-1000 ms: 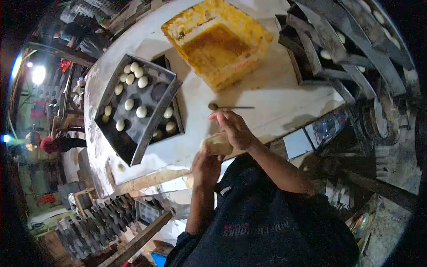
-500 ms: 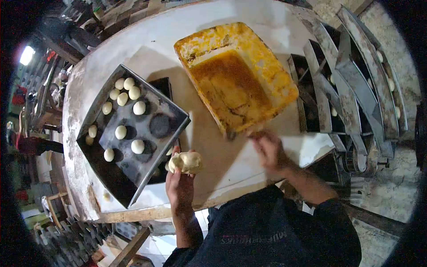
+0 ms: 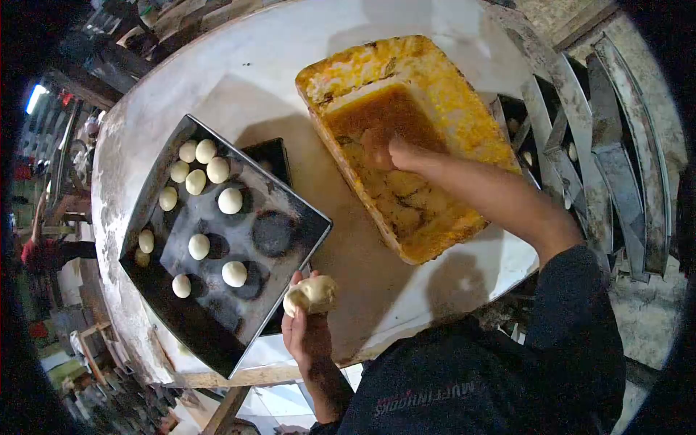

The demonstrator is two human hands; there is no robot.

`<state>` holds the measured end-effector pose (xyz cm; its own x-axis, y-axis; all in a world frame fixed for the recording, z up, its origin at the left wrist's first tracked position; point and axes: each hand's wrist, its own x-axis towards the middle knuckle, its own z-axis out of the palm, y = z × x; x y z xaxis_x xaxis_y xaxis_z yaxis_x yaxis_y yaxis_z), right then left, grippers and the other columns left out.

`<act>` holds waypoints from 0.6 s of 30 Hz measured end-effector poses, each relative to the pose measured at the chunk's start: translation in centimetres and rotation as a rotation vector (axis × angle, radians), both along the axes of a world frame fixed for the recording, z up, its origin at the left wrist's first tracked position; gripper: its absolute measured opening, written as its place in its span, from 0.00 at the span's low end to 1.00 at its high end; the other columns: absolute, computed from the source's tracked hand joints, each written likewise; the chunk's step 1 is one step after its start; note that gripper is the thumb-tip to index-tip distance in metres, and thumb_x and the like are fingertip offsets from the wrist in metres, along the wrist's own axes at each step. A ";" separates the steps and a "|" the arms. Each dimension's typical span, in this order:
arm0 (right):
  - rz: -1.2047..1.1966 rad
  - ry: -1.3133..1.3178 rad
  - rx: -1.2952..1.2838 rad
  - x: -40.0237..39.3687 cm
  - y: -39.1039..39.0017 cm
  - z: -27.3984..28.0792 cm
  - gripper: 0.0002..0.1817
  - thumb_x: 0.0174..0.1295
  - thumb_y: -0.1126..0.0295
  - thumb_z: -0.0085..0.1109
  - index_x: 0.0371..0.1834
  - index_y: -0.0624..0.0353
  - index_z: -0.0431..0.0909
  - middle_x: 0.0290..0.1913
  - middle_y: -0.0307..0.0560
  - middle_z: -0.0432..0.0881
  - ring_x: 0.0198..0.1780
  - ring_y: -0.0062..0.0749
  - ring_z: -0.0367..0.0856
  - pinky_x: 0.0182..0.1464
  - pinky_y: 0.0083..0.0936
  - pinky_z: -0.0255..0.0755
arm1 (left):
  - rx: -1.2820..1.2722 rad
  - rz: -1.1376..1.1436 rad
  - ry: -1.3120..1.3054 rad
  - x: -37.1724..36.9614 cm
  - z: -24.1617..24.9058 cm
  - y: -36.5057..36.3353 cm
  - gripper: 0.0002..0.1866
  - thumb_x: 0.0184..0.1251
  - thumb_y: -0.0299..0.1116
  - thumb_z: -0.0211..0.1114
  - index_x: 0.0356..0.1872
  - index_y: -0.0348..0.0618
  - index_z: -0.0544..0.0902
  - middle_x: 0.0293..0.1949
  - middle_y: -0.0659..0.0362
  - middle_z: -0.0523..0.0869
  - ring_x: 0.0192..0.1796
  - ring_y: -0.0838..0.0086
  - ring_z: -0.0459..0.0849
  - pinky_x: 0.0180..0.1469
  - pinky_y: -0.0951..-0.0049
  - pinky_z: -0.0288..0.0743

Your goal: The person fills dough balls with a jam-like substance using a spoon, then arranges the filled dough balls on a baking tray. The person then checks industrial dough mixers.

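Note:
My left hand [image 3: 310, 339] is closed around a pale lump of dough [image 3: 313, 293], just off the near right edge of a dark metal tray [image 3: 250, 319]. Several smooth, pale dough balls [image 3: 230, 201] lie inside that tray, most of them toward its far and left sides. My right hand [image 3: 390, 151] reaches down into a rectangular basin [image 3: 413, 252], whose walls are smeared yellow. Under it is brown, grainy stuff [image 3: 384, 112] on the basin's floor. Blur hides the right fingers, so whether they hold anything does not show.
All of this stands on a whitish, worn table [image 3: 348, 36]. A second dark tray [image 3: 272, 158] sits partly beneath the first. At the right, stacked metal trays [image 3: 616, 156] hold some pale balls. A person in red [image 3: 36, 254] is at the far left.
My right hand has moved from beside the basin's near edge to inside it, over the brown stuff. The left hand still holds the dough. The whole view has shifted slightly.

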<state>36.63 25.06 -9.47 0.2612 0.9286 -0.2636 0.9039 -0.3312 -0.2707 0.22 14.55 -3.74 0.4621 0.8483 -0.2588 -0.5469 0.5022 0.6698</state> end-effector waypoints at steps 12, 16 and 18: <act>-0.088 0.140 0.068 -0.8 1.9 -0.9 0.15 0.68 0.66 0.45 0.44 0.65 0.78 0.31 0.45 0.75 0.30 0.32 0.71 0.31 0.34 0.67 | 0.011 -0.023 0.009 2.8 1.2 1.4 0.39 0.64 0.36 0.60 0.69 0.20 0.54 0.66 0.32 0.65 0.69 0.50 0.66 0.71 0.53 0.58; -0.218 0.321 0.027 -0.7 1.0 1.1 0.15 0.68 0.65 0.46 0.43 0.65 0.78 0.27 0.40 0.73 0.26 0.27 0.69 0.27 0.30 0.66 | 0.059 -0.047 -0.050 3.2 1.2 1.1 0.37 0.65 0.34 0.58 0.69 0.20 0.55 0.66 0.32 0.65 0.69 0.50 0.66 0.71 0.53 0.58; -0.403 0.531 -0.083 -0.4 -0.9 4.4 0.15 0.69 0.64 0.46 0.43 0.64 0.78 0.26 0.38 0.72 0.24 0.24 0.68 0.25 0.29 0.65 | 0.085 -0.018 0.005 3.6 1.6 1.0 0.35 0.67 0.32 0.56 0.69 0.20 0.55 0.66 0.33 0.65 0.69 0.51 0.67 0.71 0.54 0.58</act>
